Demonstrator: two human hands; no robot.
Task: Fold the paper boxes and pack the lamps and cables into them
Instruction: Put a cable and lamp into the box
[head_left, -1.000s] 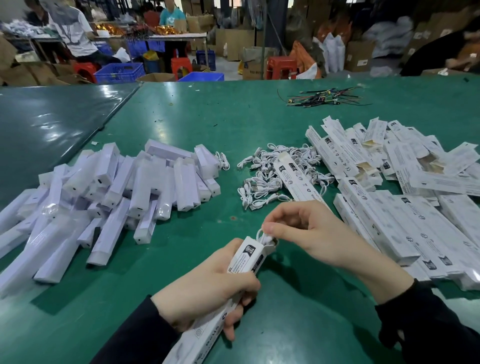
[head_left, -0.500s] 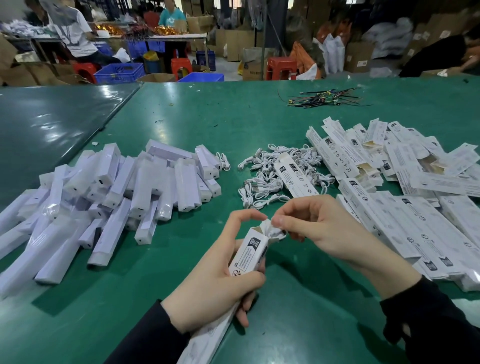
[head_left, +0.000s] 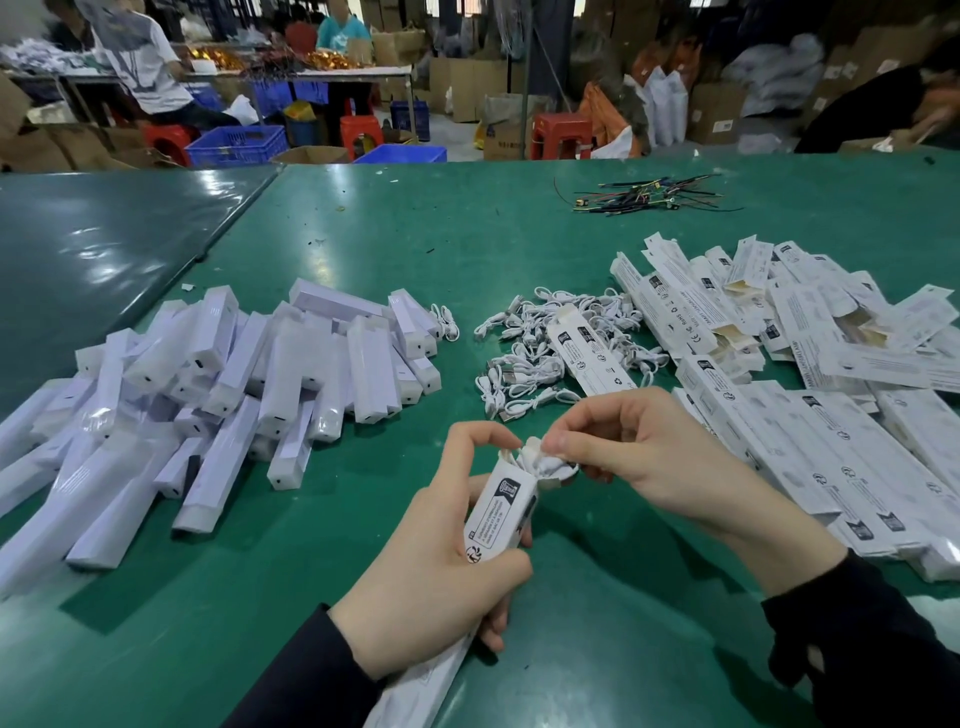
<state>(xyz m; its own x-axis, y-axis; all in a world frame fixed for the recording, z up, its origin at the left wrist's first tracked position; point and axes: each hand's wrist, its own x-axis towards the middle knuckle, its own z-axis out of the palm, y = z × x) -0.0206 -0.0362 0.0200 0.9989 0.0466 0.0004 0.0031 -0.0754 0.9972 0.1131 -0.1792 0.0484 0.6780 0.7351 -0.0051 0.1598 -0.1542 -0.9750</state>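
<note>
My left hand (head_left: 436, 566) grips a long white printed paper box (head_left: 498, 512), tilted with its open end up and away from me. A coiled white cable (head_left: 543, 462) sticks out of that open end. My right hand (head_left: 639, 457) pinches the cable at the box mouth with thumb and forefinger. The left forefinger arches over the box's top flap. The lower part of the box is hidden behind my left hand and sleeve.
On the green table (head_left: 519, 260), wrapped white lamps (head_left: 234, 384) are heaped at left, loose white cables (head_left: 530, 353) lie in the middle, and flat and folded boxes (head_left: 810, 374) are piled at right. Coloured wires (head_left: 649, 195) lie farther back. People work at tables beyond.
My left forefinger rose from the box side to arch over its open end. The right hand kept working the cable into the mouth, and the box tilted slightly more upright.
</note>
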